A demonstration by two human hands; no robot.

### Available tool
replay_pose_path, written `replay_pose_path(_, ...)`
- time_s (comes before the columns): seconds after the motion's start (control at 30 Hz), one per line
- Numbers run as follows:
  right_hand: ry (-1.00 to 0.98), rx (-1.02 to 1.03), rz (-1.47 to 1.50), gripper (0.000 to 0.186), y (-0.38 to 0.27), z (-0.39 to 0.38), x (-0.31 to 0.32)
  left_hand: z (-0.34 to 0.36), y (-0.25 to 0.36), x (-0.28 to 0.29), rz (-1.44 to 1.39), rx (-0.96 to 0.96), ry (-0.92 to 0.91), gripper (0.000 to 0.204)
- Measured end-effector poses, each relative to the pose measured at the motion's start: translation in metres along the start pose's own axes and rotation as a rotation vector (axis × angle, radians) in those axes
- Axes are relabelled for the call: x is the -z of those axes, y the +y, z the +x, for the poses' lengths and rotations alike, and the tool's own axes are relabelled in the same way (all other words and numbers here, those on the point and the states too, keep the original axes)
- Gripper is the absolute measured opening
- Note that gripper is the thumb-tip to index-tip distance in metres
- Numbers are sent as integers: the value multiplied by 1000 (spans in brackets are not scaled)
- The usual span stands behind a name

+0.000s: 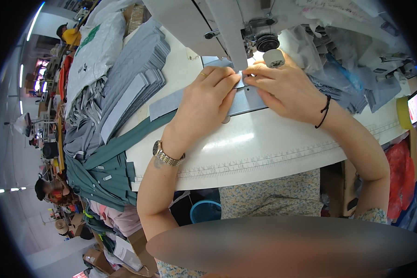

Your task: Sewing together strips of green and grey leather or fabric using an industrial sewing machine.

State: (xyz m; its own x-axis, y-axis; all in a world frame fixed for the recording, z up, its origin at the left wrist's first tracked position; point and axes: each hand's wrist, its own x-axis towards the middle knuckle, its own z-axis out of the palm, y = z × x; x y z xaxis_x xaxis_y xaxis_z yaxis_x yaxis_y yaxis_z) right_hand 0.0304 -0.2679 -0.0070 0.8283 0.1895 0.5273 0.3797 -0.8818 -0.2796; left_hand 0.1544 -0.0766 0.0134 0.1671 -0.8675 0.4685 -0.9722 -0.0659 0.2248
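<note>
The left hand [207, 96] and the right hand [289, 87] meet under the head of a sewing machine [185, 23], both close to its lit needle area, probably because fine guiding has to be done right where the needle works. The left fingers are bent and held close together, their tips pressed on a small pale piece of cloth [239, 83] above the metal plate [246, 103]. The right fingers are curled, with thumb and forefinger only slightly apart, and their tips touch or nearly touch the same piece's right edge; whether they truly pinch it cannot be told.

A grey strip [167, 104] runs out from beneath the left hand across the desk [190, 164], lying flat, likely so that it does not drag or bunch. Whether it joins the pale piece is hidden. Beside it, a green garment [106, 173] hangs over the desk's left edge with one long part stretched toward the left wrist. Stacked grey pieces [141, 58] lie farther left, apparently kept there for easy reach.
</note>
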Motion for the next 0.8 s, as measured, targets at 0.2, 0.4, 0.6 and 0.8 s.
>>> replay_pose_path(0.2,36,49,-89,22,-3,-3,-1,-3,-3,0,-74,6,0,14)
replay_pose_path(0.4,41,57,-91,20,-5,-5,2,-2,-1,-3,-62,-8,10,13)
replay_pose_path(0.6,39,48,-88,19,-6,-2,-3,-6,-4,0,-64,-4,19,13)
replay_pose_path(0.8,40,36,-125,21,-2,-3,-2,-3,-8,-5,-25,-37,8,18)
